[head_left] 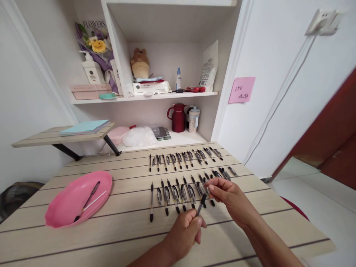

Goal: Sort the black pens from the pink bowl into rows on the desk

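Note:
My left hand (187, 230) is closed around the lower part of a black-gripped pen (202, 204), which tilts up to the right above the table. At the pen's upper end, the thumb and fingers of my right hand (229, 194) are pinched together; they partly hide the tip. Beyond my hands lies a near row of pens, with uncapped pens (151, 202) and separate clip caps (159, 196) side by side. A second row of pens and caps (179, 160) runs behind it. My right hand covers part of the near row's right side.
To the left, a pink plate (59, 200) holds a dark pen part (91, 193) and a thin white stick (96, 200). A small raised shelf (36, 137) stands behind it. White shelving (144, 97) with a red jug (178, 118) borders the table's back.

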A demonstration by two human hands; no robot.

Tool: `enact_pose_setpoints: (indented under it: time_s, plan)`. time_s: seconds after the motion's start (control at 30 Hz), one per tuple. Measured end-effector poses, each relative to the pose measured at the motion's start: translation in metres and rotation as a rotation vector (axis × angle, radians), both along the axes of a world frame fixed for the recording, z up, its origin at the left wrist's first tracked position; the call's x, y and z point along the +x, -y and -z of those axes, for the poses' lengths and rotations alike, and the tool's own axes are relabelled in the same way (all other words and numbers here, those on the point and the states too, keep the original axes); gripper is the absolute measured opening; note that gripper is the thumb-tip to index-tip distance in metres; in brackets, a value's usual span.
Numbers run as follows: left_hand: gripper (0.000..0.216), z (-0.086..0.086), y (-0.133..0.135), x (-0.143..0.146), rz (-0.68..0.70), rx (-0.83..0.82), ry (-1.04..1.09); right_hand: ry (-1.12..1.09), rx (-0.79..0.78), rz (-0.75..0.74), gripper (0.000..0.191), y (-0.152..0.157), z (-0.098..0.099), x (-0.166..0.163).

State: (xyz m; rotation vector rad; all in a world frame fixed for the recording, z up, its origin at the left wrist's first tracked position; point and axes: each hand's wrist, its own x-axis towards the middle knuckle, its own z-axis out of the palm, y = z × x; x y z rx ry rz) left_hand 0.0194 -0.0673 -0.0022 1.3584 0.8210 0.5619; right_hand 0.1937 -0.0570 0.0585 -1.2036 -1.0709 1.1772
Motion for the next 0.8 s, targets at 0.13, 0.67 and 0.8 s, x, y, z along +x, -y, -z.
enact_pose_setpoints:
  time_s: [0.13, 0.67, 0.8]
  plan:
    - [0.023, -0.004, 0.001, 0.0, 0.001, 0.01, -0.018, 0.04, -0.014, -0.05, 0.022, 0.002, 0.002, -0.001]
    - [0.026, -0.01, 0.003, 0.0, -0.024, 0.121, -0.051, 0.04, -0.027, -0.108, 0.024, 0.005, -0.006, 0.005]
    - [0.026, -0.003, 0.003, 0.001, -0.025, 0.133, -0.009, 0.006, -0.04, -0.086, 0.028, 0.004, 0.003, 0.002]
